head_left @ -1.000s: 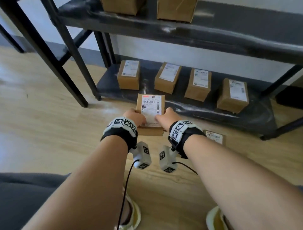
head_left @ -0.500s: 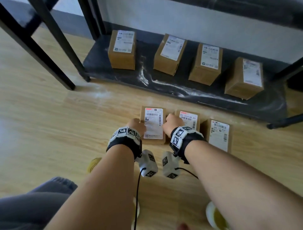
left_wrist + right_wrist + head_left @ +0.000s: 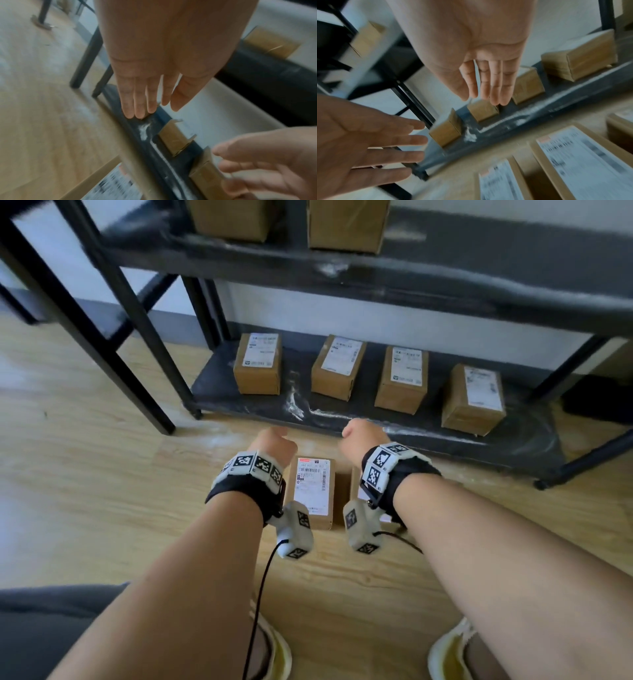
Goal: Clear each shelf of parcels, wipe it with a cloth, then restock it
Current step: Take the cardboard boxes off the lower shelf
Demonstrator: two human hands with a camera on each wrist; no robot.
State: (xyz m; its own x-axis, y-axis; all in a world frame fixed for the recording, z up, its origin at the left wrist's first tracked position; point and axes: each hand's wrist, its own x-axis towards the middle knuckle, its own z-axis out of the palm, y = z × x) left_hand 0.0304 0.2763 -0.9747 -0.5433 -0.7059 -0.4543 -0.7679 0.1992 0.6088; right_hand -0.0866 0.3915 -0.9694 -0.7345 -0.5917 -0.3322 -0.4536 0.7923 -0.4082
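Note:
A cardboard parcel (image 3: 311,491) with a white label lies on the wooden floor between my wrists, with other labelled parcels (image 3: 578,158) beside it. Both hands are off it and reach toward the bottom shelf (image 3: 370,424). My left hand (image 3: 272,440) is open with straight fingers (image 3: 137,100) and holds nothing. My right hand (image 3: 363,431) is open too, its fingers (image 3: 494,83) straight and empty. Several brown parcels (image 3: 337,368) stand in a row on the dusty dark bottom shelf. White dust streaks (image 3: 294,402) mark its surface.
The upper shelf (image 3: 376,272) carries two more parcels (image 3: 346,224) and overhangs the bottom one. Black rack legs (image 3: 137,313) stand at the left and a brace (image 3: 582,460) at the right. My shoes (image 3: 448,652) are near the bottom edge on the wooden floor (image 3: 85,474).
Both hands set the parcel down on the floor and let go of it. They have since risen, opened, and moved forward toward the bottom shelf.

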